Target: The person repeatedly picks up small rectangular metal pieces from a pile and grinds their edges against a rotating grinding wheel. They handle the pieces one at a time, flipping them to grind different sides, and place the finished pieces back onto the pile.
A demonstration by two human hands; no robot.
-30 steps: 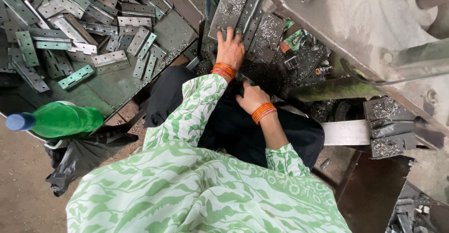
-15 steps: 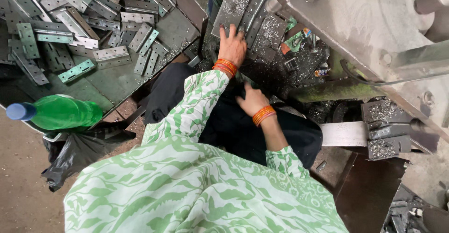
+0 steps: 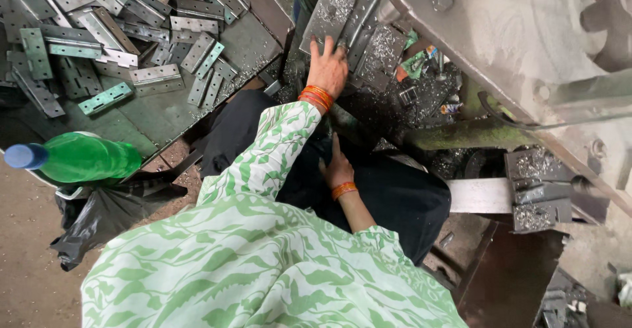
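Head view: left hand (image 3: 328, 66) lies flat, released, on grey, swarf-speckled metal plates (image 3: 332, 8).

The left hand (image 3: 327, 68) lies flat on a stack of grey metal plates (image 3: 342, 18) far in the scene, and the right hand (image 3: 338, 167) rests on the dark lap. A pile of metal hinges (image 3: 118, 31) lies at the far left, with a green bottle (image 3: 79, 159) near it.

One green bottle (image 3: 82, 159), one black bag (image 3: 105, 213), two hands, many metal hinges (image 3: 157, 78)
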